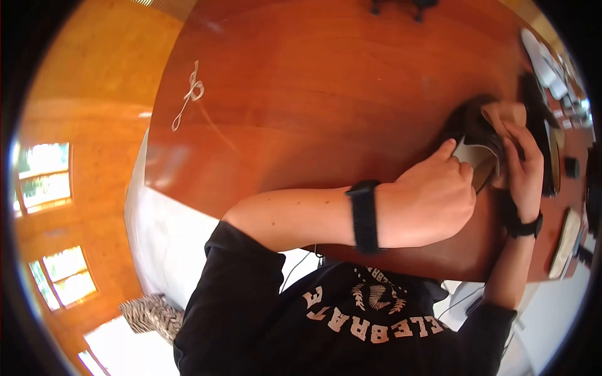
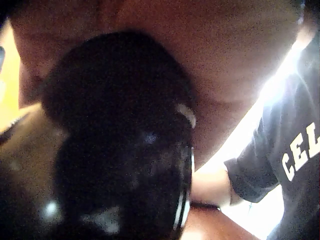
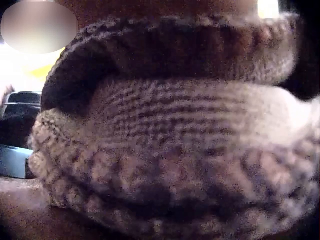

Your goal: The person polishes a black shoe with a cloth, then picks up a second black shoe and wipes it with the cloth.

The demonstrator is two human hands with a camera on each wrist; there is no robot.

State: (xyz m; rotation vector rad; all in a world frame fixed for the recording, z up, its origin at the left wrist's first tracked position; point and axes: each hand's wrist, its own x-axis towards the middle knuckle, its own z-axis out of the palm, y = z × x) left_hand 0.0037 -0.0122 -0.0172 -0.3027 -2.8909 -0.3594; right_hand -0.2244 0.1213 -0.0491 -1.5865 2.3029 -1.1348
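At the right side of the table [image 1: 301,106], both hands are at a black shoe [image 1: 478,133] with a pale lining. My left hand [image 1: 433,194] grips the near edge of its opening, fingers curled and index finger and thumb close to the lining. Across from it, my right hand [image 1: 525,160] holds a brownish piece of cloth [image 1: 501,113] at the shoe's far edge. In the right wrist view a ribbed, knit-looking cloth [image 3: 175,115] fills most of the picture, blurred. The left wrist view shows the shiny dark shoe [image 2: 125,150] close up.
Close beyond the right hand stands another dark item [image 1: 550,150] with a tan side. A white looped string [image 1: 195,91] lies at the table's far left. White objects [image 1: 545,66], a small black block [image 1: 571,167] and a beige slab [image 1: 564,243] line the right edge.
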